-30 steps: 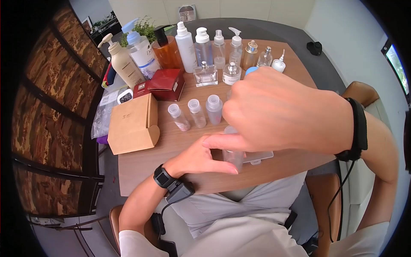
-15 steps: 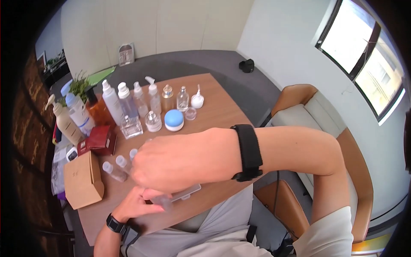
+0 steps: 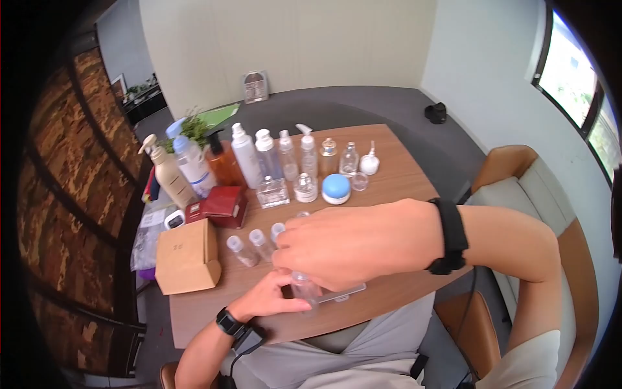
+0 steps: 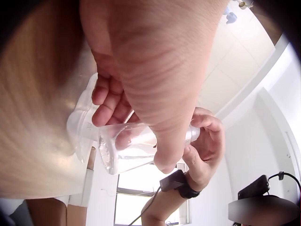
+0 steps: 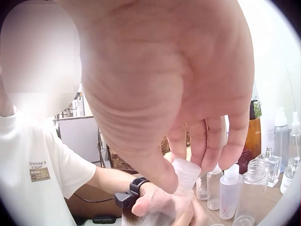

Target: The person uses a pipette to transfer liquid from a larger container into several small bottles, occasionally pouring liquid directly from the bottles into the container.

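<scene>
My left hand (image 3: 272, 295) grips a small clear plastic bottle (image 4: 110, 153) around its body, thumb on one side and fingers on the other. Above it, my right hand (image 3: 363, 240) pinches the frosted cap (image 5: 186, 174) at the bottle's top between thumb and fingers. In the head view the back of that hand covers the cap. Several similar small bottles (image 3: 242, 251) stand in a row just beyond the hands. A flat clear plastic case (image 3: 341, 293) lies on the table by the right hand, partly hidden under it.
Pump and spray bottles (image 3: 246, 157) line the far side of the wooden table (image 3: 402, 175). Before them are perfume bottles (image 3: 273, 192) and a blue-lidded jar (image 3: 335, 189). A cardboard box (image 3: 188, 256) and dark red boxes (image 3: 225, 206) stand on the left.
The head view swung right and up, then partly back. Both hands stay at the bottle, the left around its body and the right over its top.
</scene>
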A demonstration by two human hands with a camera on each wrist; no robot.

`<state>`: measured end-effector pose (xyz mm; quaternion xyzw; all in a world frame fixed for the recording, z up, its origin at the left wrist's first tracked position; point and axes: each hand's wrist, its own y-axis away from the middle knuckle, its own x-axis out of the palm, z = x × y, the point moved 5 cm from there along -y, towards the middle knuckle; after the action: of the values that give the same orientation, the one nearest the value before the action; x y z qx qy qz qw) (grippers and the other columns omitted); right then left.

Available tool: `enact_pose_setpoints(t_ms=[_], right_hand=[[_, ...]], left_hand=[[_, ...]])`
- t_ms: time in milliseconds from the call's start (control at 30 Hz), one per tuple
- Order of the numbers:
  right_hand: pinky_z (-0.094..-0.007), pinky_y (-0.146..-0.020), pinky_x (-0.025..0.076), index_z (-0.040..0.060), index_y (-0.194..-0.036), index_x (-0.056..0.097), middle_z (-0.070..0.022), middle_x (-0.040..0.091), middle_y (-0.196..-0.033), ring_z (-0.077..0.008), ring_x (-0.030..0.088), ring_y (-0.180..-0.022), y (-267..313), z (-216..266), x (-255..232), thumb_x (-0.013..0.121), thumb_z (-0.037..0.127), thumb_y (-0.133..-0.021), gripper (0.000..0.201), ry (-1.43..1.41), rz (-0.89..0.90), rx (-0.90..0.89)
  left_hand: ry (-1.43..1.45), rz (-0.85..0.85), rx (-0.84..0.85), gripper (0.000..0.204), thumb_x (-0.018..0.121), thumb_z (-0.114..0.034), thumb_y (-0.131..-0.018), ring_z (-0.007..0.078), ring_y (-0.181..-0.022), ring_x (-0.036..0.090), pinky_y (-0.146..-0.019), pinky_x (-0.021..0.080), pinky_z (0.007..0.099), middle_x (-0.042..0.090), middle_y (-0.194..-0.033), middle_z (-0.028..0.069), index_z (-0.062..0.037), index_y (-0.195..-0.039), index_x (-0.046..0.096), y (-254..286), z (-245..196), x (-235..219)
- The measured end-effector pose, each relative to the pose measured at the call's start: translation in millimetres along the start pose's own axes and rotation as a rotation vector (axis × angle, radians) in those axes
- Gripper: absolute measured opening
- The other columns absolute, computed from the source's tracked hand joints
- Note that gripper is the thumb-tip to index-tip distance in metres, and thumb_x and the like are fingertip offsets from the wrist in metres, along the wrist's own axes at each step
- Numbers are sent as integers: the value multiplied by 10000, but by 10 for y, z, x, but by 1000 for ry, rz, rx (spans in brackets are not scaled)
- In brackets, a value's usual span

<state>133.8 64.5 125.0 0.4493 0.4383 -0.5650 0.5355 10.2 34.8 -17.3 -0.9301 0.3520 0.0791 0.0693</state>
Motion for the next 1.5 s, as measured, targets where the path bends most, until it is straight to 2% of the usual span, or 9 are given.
enact_pose_setpoints(t_ms=[167,300,367,500,567,700,1100,1367,1500], right_hand=[[-441,-751,526,-16,-947,639,-195,660,-892,-344,647,-909,-58,69,-149,609,279,-906,299,100,256,343],[-438,-762,533,-9,-938,645,-204,664,-878,-356,650,-886,-27,8,-49,624,290,-897,303,66,335,363],[-436,-746,534,-14,-922,657,-198,665,-828,-363,653,-820,-9,37,-103,632,312,-893,328,10,-7,143],[-421,-763,527,-21,-956,655,-182,668,-868,-350,648,-847,47,105,-209,644,291,-892,319,27,-167,20],[-399,-814,520,-6,-1029,642,-157,660,-967,-324,631,-940,-16,51,-210,659,261,-890,302,104,305,428],[-399,-860,513,4,-1066,629,-151,649,-1045,-318,614,-1003,-17,4,-161,654,237,-899,287,111,431,443],[-397,-870,502,33,-1052,630,-129,636,-1000,-306,599,-1015,171,-42,-409,647,162,-867,226,58,-96,118],[-285,-677,467,51,-1024,651,-60,610,-830,-175,560,-752,884,-624,-829,677,181,-872,201,42,-297,696],[-335,-707,492,30,-1032,636,-96,620,-855,-218,587,-772,1238,-731,-218,689,167,-844,238,-35,-275,599]], left_hand=[[-43,48,-25,324,787,-183,-829,195,-1105,603,-990,448,334,663,-1167,85,-27,-1101,705,-13,9,-7],[-47,-7,24,336,787,-241,-830,157,-1024,603,-911,463,315,672,-1098,50,-43,-1086,699,-36,56,-4],[-80,4,65,359,783,-276,-831,138,-988,598,-844,479,308,680,-1076,30,-58,-1100,689,8,53,11],[15,-6,51,300,793,-217,-823,164,-973,596,-920,458,326,652,-1056,58,-26,-1037,703,-43,8,15],[9,10,57,305,793,-217,-824,163,-971,594,-918,456,322,650,-1049,54,-28,-1044,700,-50,5,24],[11,-2,66,342,788,-252,-827,146,-972,590,-886,460,306,656,-1046,34,-36,-1073,688,-34,39,16],[19,-6,56,266,779,-194,-842,117,-916,602,-857,477,294,677,-989,31,-29,-1036,702,-49,15,15],[41,-24,65,267,788,-205,-841,106,-900,591,-855,472,286,673,-959,24,-28,-1020,703,-32,45,4],[39,-6,18,309,790,-245,-834,131,-930,597,-849,471,296,674,-1010,40,-26,-1033,700,-30,54,-2]])
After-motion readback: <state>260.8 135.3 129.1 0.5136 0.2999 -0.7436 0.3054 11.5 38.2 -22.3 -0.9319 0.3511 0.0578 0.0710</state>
